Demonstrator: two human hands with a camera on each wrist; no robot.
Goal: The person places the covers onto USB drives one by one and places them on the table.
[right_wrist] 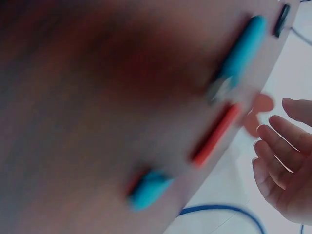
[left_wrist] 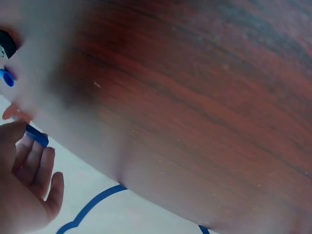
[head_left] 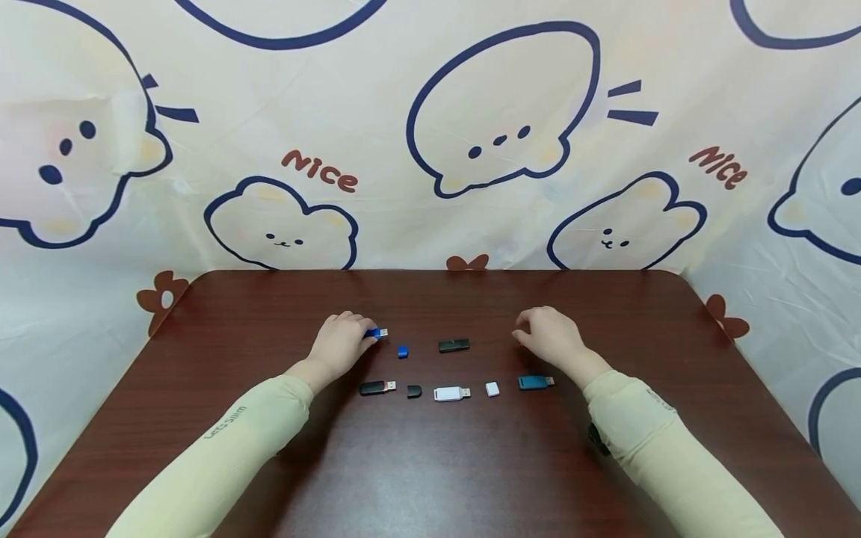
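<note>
My left hand [head_left: 341,340] pinches a blue USB stick [head_left: 375,333] between thumb and fingers, its metal plug pointing right. The same blue stick [left_wrist: 37,135] shows at the fingertips in the left wrist view. A small blue cap [head_left: 402,352] lies just right of that hand. Loosely bent and holding nothing, my right hand [head_left: 551,336] is near the table's right side. Closest to it are a teal USB stick [right_wrist: 243,48] with a bare plug, a slim red piece [right_wrist: 217,134] and a teal cap [right_wrist: 151,189]. In the head view, the red piece and teal cap do not show.
A capped black USB stick [head_left: 454,345] lies between the hands. Nearer me are a black-and-red USB stick [head_left: 373,388], a black cap [head_left: 414,391], a white USB stick [head_left: 448,394] and a white cap [head_left: 492,389]. A printed cloth [head_left: 403,224] hangs behind the brown table [head_left: 430,463].
</note>
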